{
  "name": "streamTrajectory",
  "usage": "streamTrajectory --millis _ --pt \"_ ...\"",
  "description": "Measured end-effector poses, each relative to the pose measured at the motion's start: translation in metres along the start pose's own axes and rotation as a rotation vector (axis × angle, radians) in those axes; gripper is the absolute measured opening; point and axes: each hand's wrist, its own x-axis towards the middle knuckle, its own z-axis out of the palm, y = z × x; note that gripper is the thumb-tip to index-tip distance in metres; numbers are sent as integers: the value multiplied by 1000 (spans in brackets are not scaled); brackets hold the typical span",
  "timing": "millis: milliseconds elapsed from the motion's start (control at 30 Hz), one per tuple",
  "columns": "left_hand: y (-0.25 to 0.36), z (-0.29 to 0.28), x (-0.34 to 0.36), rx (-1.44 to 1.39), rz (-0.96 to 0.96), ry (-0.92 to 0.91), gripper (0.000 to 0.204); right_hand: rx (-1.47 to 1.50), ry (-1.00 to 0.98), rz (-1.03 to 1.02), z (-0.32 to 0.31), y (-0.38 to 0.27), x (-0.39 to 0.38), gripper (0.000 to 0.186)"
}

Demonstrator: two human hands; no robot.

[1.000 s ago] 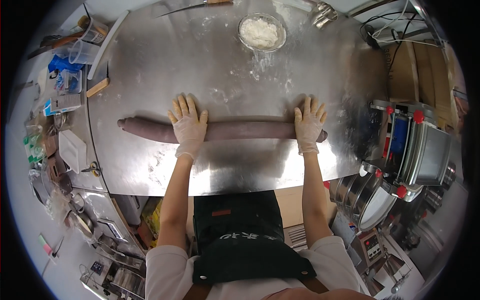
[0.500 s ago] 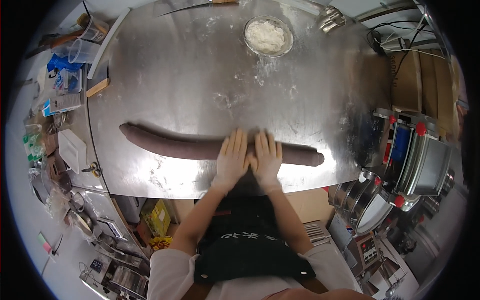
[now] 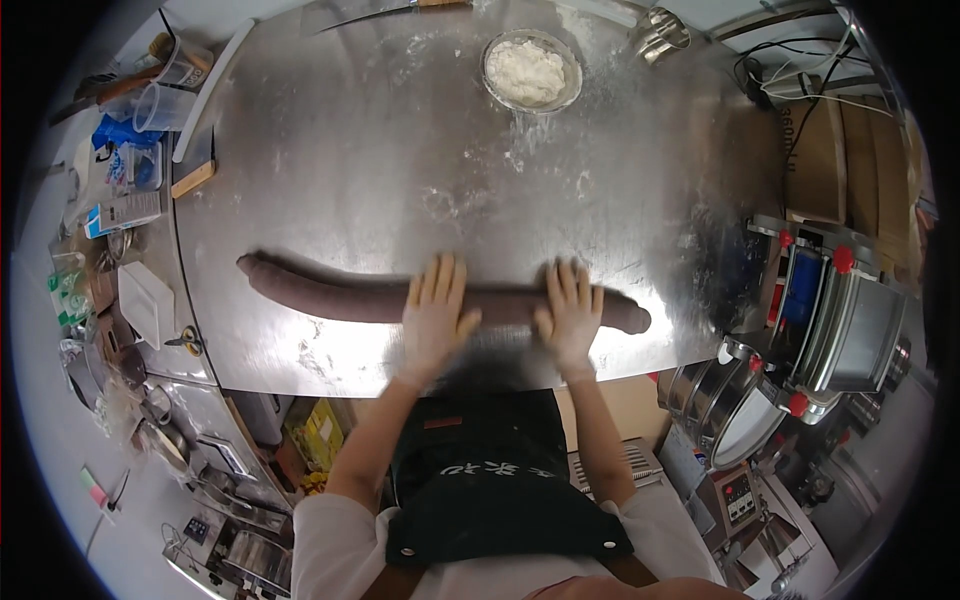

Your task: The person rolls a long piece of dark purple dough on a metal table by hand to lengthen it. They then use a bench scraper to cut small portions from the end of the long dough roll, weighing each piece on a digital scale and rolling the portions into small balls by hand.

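A long brown dough log (image 3: 345, 302) lies crosswise on the steel worktable (image 3: 330, 160), its left end curving away from me. My left hand (image 3: 436, 310), in a thin pale glove, rests flat over the middle of the log with its fingers stretched out. Further right, my gloved right hand (image 3: 570, 312) lies on the log near its right end, fingers extended too. Both thumbs point inward, and a stretch of dough shows between the hands. Neither hand grips anything.
A bowl of white flour (image 3: 530, 72) stands at the far side, with a metal cutter (image 3: 660, 38) to its right. A knife (image 3: 400, 12) lies along the far edge. Scissors (image 3: 187, 341) and a wooden-handled scraper (image 3: 193, 178) are at the left. Metal machinery (image 3: 840, 330) stands at the right.
My hands have slid apart along the log, the left one going left and the right one going right. The log keeps nearly the same place and length.
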Motion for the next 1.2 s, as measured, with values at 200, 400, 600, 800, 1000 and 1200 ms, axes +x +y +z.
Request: streamTrajectory --millis 200,400,600,800,1000,1200 --pt "-28 -20 75 127 -175 186 71 -78 201 170 -25 42 79 59" --pt "-28 1 -57 115 -58 11 66 -72 195 176 22 46 -55 66" --pt "-53 -27 58 114 -120 222 74 -66 314 176 -16 63 64 47" --pt "-158 -83 14 165 39 -10 95 140 25 -226 -11 -1 64 75" --pt "-269 -118 -6 409 366 38 94 54 -163 -458 5 -194 101 88" --pt "-264 -135 -44 382 335 -15 75 42 -162 -419 17 -199 89 80"
